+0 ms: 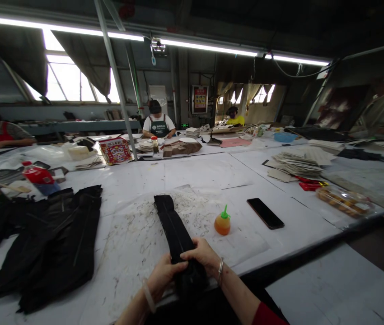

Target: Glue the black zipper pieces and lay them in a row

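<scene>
Together, our left hand [161, 272] and right hand [204, 253] grip a long black fabric strip [175, 228], its far end lying toward eleven o'clock on the white tabletop [127, 180]. Between one and two o'clock we have a round, green-nozzled orange bottle [222, 224]; at two, a black rectangular phone [265, 213]; at nine, heaped black fabric pieces [59, 246].

Free: tbl [199, 169] ctr | blk fwd: strip [174, 223] | R: btl [222, 224] | L: fabric [59, 243]
</scene>
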`<state>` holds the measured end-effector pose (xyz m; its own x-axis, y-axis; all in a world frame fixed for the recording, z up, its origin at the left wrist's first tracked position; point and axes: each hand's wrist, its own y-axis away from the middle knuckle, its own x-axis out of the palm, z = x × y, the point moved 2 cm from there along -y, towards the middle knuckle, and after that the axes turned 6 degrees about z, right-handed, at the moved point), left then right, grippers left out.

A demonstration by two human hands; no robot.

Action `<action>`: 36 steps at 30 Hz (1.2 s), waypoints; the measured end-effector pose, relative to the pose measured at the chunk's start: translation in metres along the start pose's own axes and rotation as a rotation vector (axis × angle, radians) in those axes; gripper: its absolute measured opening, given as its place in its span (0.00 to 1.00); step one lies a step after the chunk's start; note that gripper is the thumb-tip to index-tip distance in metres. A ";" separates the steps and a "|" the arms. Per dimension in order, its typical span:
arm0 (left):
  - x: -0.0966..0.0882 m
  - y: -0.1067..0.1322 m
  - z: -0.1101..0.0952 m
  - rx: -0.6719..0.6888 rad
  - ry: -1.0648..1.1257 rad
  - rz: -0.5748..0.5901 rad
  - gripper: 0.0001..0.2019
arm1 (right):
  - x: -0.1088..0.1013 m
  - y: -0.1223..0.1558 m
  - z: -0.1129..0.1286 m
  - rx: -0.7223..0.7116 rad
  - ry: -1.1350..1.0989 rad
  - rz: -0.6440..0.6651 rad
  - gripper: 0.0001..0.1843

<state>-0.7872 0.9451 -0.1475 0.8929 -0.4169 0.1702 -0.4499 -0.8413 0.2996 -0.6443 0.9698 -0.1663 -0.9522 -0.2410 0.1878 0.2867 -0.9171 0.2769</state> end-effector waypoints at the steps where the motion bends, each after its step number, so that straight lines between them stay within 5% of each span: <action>1: -0.004 0.001 -0.002 -0.006 -0.161 -0.028 0.24 | 0.001 0.000 0.000 -0.003 0.011 -0.006 0.17; 5: -0.015 0.016 -0.020 -0.079 -0.998 -0.424 0.26 | 0.005 0.001 0.000 -0.017 0.114 -0.055 0.18; 7: -0.012 0.018 -0.031 -0.008 -1.240 -0.486 0.34 | 0.005 0.001 0.002 -0.019 0.189 -0.069 0.16; 9: -0.010 0.010 -0.041 0.096 -1.340 -0.296 0.41 | 0.005 0.000 0.004 -0.028 0.255 -0.070 0.13; 12: -0.012 -0.019 -0.052 0.120 -1.411 0.153 0.41 | 0.007 -0.005 0.008 -0.072 0.317 -0.054 0.08; 15: -0.018 -0.052 -0.061 0.090 -1.516 0.367 0.38 | 0.008 -0.003 0.009 -0.102 0.370 -0.088 0.06; 20: -0.019 -0.087 -0.057 0.005 -1.575 0.509 0.30 | -0.029 0.026 0.008 -0.165 0.455 -0.249 0.10; 22: -0.020 -0.094 -0.054 0.032 -1.499 0.527 0.27 | -0.064 0.039 0.011 -0.213 0.472 -0.442 0.12; 25: -0.023 -0.099 -0.052 0.013 -1.434 0.558 0.22 | -0.116 0.045 0.019 -0.372 0.504 -0.788 0.29; 29: -0.027 -0.101 -0.054 -0.035 -1.298 0.568 0.19 | -0.140 0.015 0.023 -0.338 0.496 -0.621 0.35; 32: -0.031 -0.098 -0.055 -0.195 -1.159 0.611 0.19 | -0.133 0.002 0.023 -0.326 0.431 -0.514 0.28; 36: -0.033 -0.096 -0.062 -0.240 -1.121 0.624 0.18 | -0.121 0.019 0.034 -0.362 0.292 -0.386 0.33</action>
<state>-0.7747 1.0605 -0.1237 0.0109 -0.8686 -0.4954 -0.6794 -0.3700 0.6337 -0.5202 0.9928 -0.1518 -0.9846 0.1005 -0.1431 -0.0904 -0.9931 -0.0749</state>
